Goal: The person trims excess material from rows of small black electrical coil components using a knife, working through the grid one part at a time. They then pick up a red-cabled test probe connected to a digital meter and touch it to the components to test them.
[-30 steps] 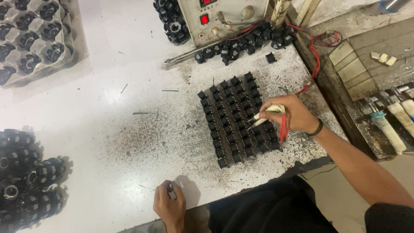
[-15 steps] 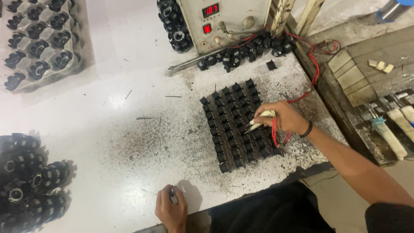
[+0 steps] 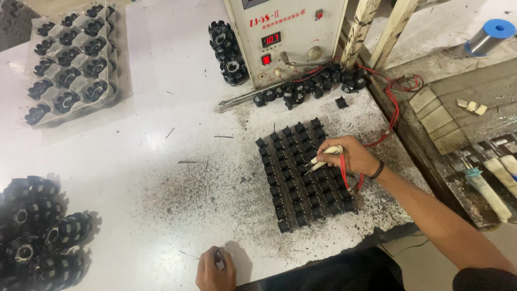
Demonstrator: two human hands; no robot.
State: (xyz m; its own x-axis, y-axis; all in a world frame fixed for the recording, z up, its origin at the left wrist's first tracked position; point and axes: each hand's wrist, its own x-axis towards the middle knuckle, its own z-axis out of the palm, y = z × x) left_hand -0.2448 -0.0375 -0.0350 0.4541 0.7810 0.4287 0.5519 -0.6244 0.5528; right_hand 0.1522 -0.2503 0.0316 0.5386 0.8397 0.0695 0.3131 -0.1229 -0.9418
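Right hand [image 3: 353, 157] grips a probe [image 3: 325, 157] over gridded black parts [image 3: 301, 172]; left hand [image 3: 214, 269] fisted; far-left plastic tray [image 3: 116, 81] holds black rotors [image 3: 67, 56].

Light: even, bright, from overhead.
Glare: mild sheen on white tabletop [image 3: 134, 156].
Shadows: soft, short, beside left hand [image 3: 214, 269].
Focus: sharp centre; corners slightly stretched.

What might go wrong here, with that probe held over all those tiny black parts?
The right hand holds a probe over a tight grid of small black parts; a slip might knock neighbours out of line. The red wire loops from the tester box across the table edge and could snag. Black grit covers the white table and may foul contacts.
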